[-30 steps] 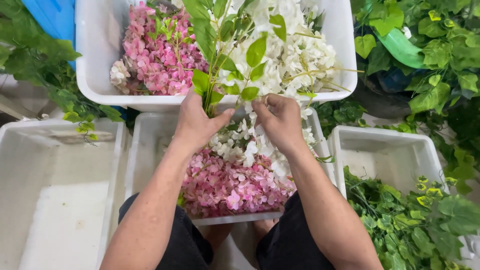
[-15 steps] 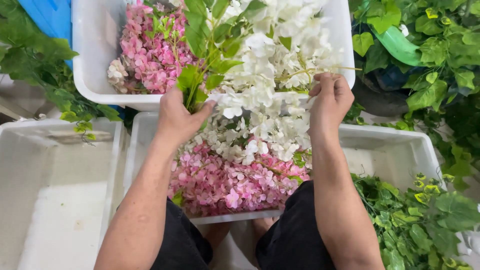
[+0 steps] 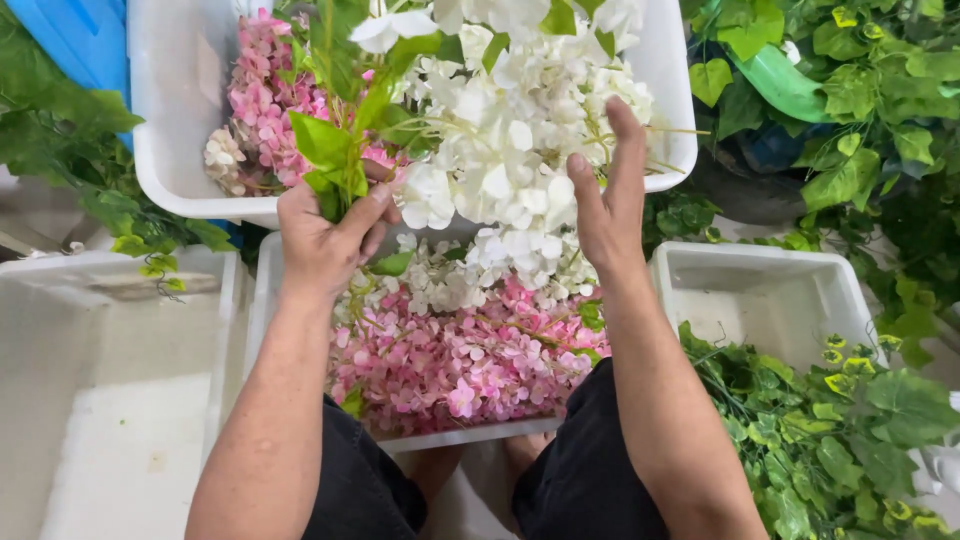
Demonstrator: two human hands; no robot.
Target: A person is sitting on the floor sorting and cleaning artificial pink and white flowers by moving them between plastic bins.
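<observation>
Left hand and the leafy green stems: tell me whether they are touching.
Touching. The head view shows the left hand closed around the leafy green stems, its fingers wrapped over them and the leaves rising out of the fist.

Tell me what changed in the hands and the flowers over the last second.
The left hand lifted its leafy green stems up and leftward, still gripping them. The right hand let go of the white blossoms it had pulled sideways; it is now open, fingers straight, beside the cluster. The white tubs and the pink flowers in the near tub stayed put.
</observation>
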